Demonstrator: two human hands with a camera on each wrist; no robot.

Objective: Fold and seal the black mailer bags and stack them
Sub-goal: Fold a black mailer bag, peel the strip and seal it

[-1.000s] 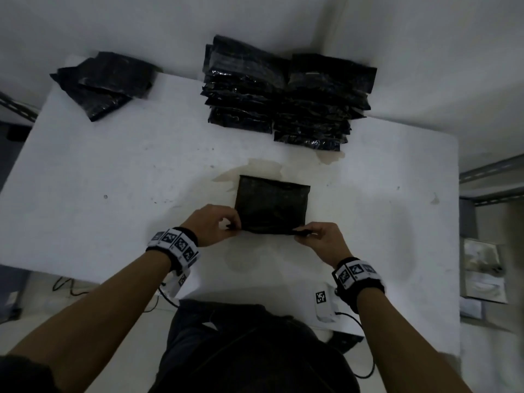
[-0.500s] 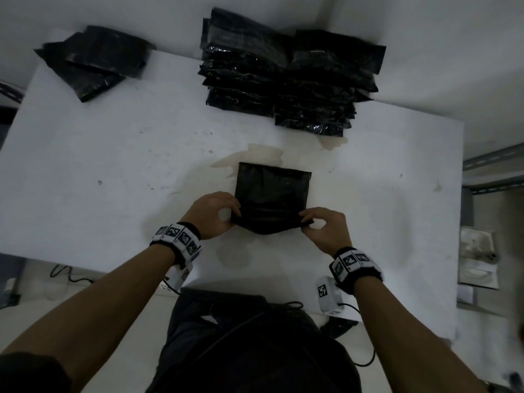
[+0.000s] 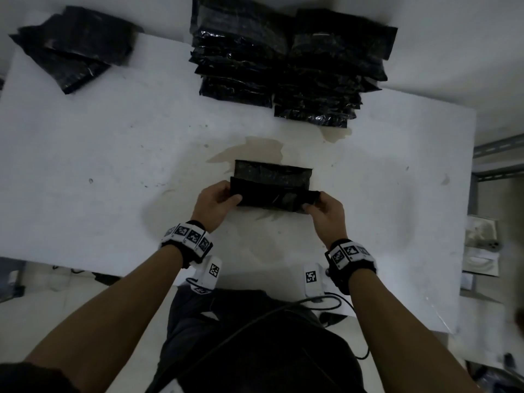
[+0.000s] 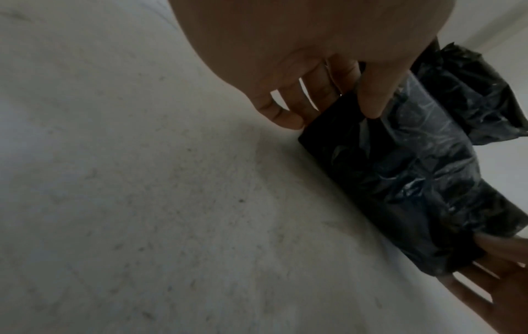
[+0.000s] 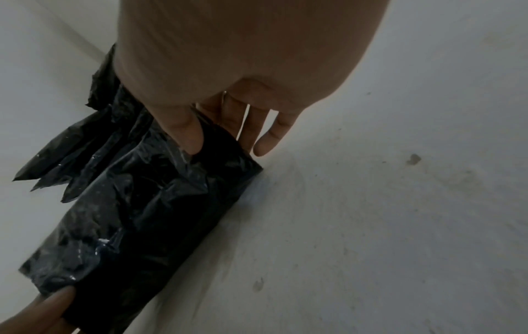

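A black mailer bag (image 3: 272, 185) lies on the white table (image 3: 99, 165) in front of me, its near half raised and turned toward the far edge. My left hand (image 3: 218, 198) pinches the bag's left end, thumb on top and fingers beneath (image 4: 368, 95). My right hand (image 3: 320, 205) pinches the right end the same way (image 5: 188, 133). The bag (image 4: 400, 180) spans between both hands (image 5: 137, 214). Two tall stacks of black bags (image 3: 283, 66) stand at the table's far edge, and a small pile of black bags (image 3: 73, 49) lies at the far left corner.
A brownish stain (image 3: 255, 148) marks the table just beyond the held bag. A metal shelf (image 3: 496, 171) with white items (image 3: 482, 245) stands right of the table. Cables (image 3: 312, 304) hang at the near edge by my body.
Both hands have lifted the bag's near edge and carried it toward the far edge, so the bag now looks about half as deep. The view has tilted down slightly.
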